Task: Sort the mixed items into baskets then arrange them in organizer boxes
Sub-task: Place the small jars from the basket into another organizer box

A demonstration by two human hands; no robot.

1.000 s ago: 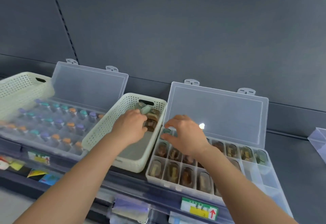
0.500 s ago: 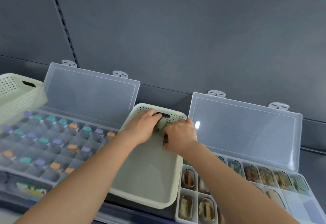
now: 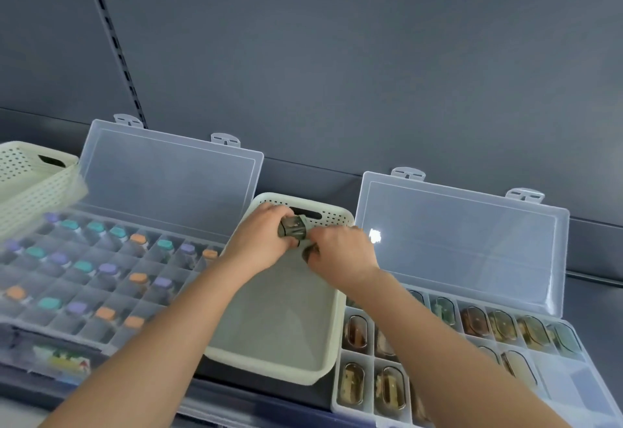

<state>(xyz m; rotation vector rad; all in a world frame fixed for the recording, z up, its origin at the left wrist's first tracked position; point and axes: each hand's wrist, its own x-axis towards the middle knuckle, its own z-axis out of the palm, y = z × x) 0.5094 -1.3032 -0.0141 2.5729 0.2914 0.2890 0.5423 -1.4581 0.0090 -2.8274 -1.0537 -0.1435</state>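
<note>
Spotter: Right hand (image 3: 340,252) is now working in the basket (image 3: 279,320), having left the right organizer box (image 3: 569,384).
Recorder: Noting. Left hand (image 3: 259,242) is gripping a dark green capsule (image 3: 292,228) at the basket's far end. Right hand is pinching a brownish piece (image 3: 308,254) just beside it, fingers curling.

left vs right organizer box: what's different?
The left organizer box has many small square cells; the right organizer box has fewer, longer cells. The left holds small bottles with teal, purple and orange caps; the right holds brownish and greenish oval items. Both are clear plastic, with their lids open and raised at the back.
</note>
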